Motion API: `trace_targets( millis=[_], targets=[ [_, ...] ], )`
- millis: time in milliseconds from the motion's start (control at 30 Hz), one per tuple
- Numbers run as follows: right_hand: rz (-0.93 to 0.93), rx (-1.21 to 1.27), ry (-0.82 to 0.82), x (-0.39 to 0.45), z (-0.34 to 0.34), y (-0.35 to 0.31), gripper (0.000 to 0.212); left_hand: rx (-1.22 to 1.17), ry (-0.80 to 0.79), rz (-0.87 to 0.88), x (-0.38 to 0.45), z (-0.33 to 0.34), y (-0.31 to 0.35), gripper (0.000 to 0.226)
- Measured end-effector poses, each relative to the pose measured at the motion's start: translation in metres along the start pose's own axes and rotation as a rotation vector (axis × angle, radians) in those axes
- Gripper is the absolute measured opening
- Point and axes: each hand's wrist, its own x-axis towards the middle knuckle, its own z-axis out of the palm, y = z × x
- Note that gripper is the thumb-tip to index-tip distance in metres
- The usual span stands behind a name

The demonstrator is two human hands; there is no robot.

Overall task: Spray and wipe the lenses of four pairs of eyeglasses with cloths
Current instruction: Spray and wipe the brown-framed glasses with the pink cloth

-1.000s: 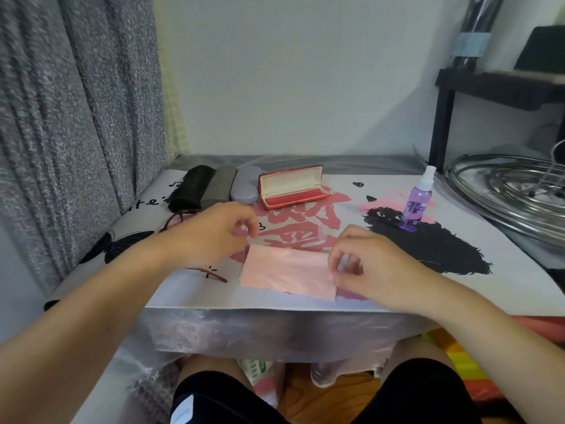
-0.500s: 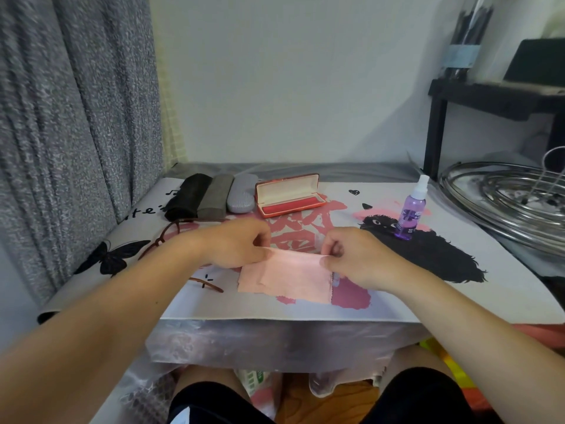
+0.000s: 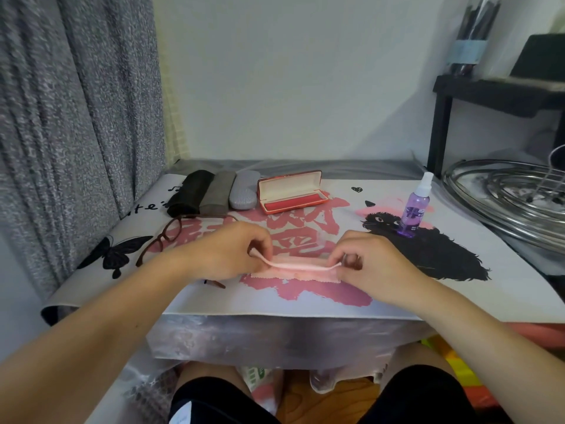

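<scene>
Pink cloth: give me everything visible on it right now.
The pink cloth is thin, soft-looking fabric, folded over into a long narrow band. The left hand pinches its left end, the right hand its right end. A lower layer with a zigzag-cut edge lies on the printed table cover, near the front edge.

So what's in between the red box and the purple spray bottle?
Nothing stands there. In the head view, between the open red case and the spray bottle there is only the printed table cover, with a small black heart on it.
</scene>
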Motion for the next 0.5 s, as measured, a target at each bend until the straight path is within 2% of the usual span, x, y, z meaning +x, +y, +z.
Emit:
trace_targets(
  millis=[200, 233, 300, 367, 433, 500],
  targets=[
    [-0.012, -0.080, -0.083, -0.002, -0.001, -0.001, 0.021, 0.105, -0.168, -0.023, -0.006, -0.011, 0.002, 0.009],
    [-0.009, -0.094, -0.132, -0.003, -0.005, -0.001, 0.019, 0.103, -0.169, -0.027, -0.006, -0.013, 0.004, 0.004],
    [-0.005, -0.097, -0.216, -0.006, -0.014, -0.003, 0.017, 0.022, -0.127, -0.056, -0.005, -0.015, 0.006, 0.010],
    [0.013, -0.093, -0.160, -0.005, -0.022, -0.004, 0.015, -0.007, -0.108, -0.116, -0.001, -0.013, 0.007, 0.016],
    [0.062, -0.127, -0.037, 0.001, -0.023, -0.004, 0.009, 0.190, -0.147, -0.129, 0.005, -0.011, 0.007, 0.016],
    [0.131, -0.182, -0.033, 0.009, -0.016, -0.005, 0.007, 0.306, -0.193, -0.147, 0.011, -0.010, 0.011, 0.015]
  ],
)
